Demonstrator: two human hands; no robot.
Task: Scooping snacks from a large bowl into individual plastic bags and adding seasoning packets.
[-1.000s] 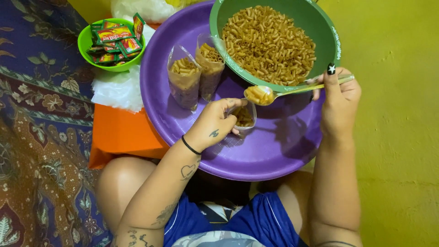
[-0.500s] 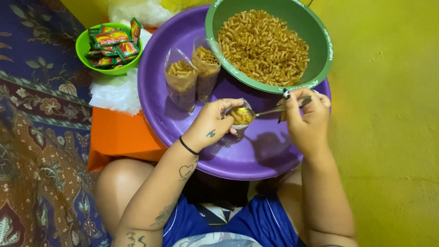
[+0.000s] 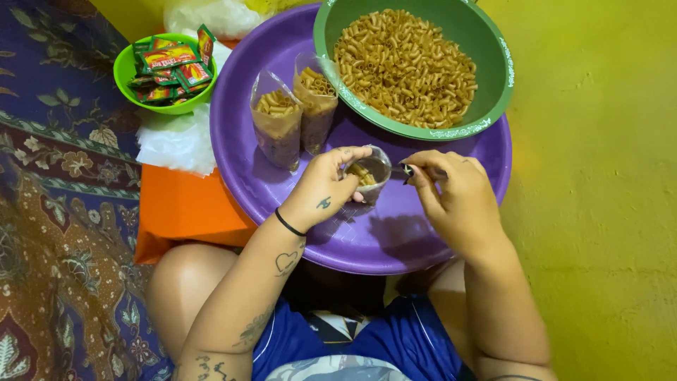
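Three clear plastic bags of pasta are sitting on one purple tray (image 3: 437, 233): two filled bags (image 3: 296, 120) standing left of the one green bowl (image 3: 493, 85), and one open bag (image 3: 368, 175) lying just below it. One small green bowl of sachets (image 3: 166, 74) is resting left of the tray.

single head-worn view, close, straight down over the lap onto a purple tray (image 3: 282, 190)

The left hand (image 3: 326, 189) holds an open clear bag (image 3: 368, 174) of macaroni over the purple tray (image 3: 367, 240); the right hand (image 3: 455, 201) pinches a spoon handle (image 3: 407, 169).
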